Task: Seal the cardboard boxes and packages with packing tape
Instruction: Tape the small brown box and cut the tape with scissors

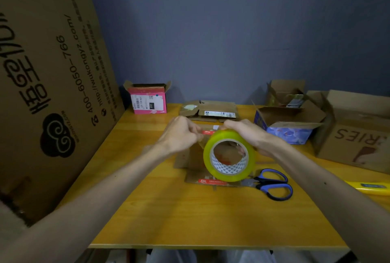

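The left hand's fingers (196,133) are curled into a pinch at what looks like the free end of the tape (230,176), at the top of the roll. A short clear stretch seems to run between them and the roll, though it is too faint to be sure. The right hand (247,134) grips the roll from the far right side, its fingers wrapped over the rim and the open core facing the camera. Both hands hold the roll in the air just above a small box (195,158) in the middle of the counter (190,216). The box's near flap lies folded out flat toward the person, and I can see no fresh strip on it. I judge the step to be drawing out a first length, with the sealing of this box not yet begun. Scissors (272,184) lie just right of the box, ready for the cut, and a yellow knife (367,187) lies further right. Along the far edge stand a pink box (148,102) with its flaps up, a flattened carton (213,109), and a blue box (289,127) with its flaps open. An open brown box (285,93) stands behind the blue one, and a big carton (356,136) stands at the right. All of these appear unsealed, so nearly the whole task is left. A tall printed carton (48,72) leans at the left.
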